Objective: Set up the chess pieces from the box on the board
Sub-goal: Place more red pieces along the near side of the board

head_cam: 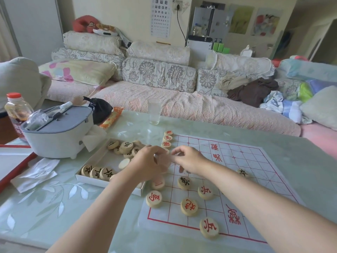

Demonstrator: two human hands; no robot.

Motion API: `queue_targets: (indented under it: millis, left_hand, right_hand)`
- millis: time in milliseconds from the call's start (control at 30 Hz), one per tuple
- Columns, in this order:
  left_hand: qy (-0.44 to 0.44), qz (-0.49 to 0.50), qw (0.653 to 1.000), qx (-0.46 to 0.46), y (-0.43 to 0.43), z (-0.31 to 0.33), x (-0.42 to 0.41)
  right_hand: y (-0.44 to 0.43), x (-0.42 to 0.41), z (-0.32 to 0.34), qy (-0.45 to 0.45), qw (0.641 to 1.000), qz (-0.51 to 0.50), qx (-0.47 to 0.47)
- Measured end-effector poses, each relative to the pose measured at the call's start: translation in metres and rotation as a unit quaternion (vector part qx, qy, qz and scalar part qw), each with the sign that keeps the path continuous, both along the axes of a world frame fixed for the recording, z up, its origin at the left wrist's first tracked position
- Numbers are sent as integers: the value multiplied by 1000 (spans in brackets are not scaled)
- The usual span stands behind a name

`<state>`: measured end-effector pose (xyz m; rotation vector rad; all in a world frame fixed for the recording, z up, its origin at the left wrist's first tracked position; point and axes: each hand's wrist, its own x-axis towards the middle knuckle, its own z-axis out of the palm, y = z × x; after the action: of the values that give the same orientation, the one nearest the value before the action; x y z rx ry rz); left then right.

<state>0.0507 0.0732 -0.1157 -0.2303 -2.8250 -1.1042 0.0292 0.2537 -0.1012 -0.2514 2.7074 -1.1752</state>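
A white paper board (255, 172) with red grid lines lies on the table at the right. Round wooden pieces (189, 206) with red or black characters sit along its left side and near corner. A shallow white box (94, 180) to the left of the board holds several more pieces (126, 146). My left hand (147, 164) hovers over the box's right edge, fingers curled and blurred; what it holds I cannot make out. My right hand (189, 158) is just beside it over the board's left edge, with its fingertips pinched together.
A grey and white lidded container (58, 132) stands left of the box, with a bottle (17, 110) behind it. A clear glass (154, 111) stands at the table's far edge. Crumpled tissue (36, 172) lies at the near left. A sofa with cushions runs behind.
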Motion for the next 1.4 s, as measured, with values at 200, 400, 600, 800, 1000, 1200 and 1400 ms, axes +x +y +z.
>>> queue_targets:
  millis: [200,400,600,800,1000,1200,1400]
  left_hand:
    - [26,-1,997,73,6,1,-4]
    - [10,-13,997,72,2,-5,-9]
    - [48,-73,969,-231,-11,-21,-11]
    - [13,-118,956,-267,-18,-24,-13]
    - [24,-111,961,-251,-18,-26,-11]
    - [67,-78,972,-211,-7,-25,-6]
    - [92,-87,978,-165,17,-17,0]
  right_hand:
    - [-18,-3,0,-29,991,2,-128]
    - [-22,-17,-9,2,995,-39,-91]
    - [-23,-33,-23,84,991,-69,79]
    - [-33,-36,-34,82,992,-49,85]
    - [-32,-36,-41,79,992,-26,94]
    - [-3,-20,-24,75,989,25,129]
    - [31,20,-15,58,967,79,236]
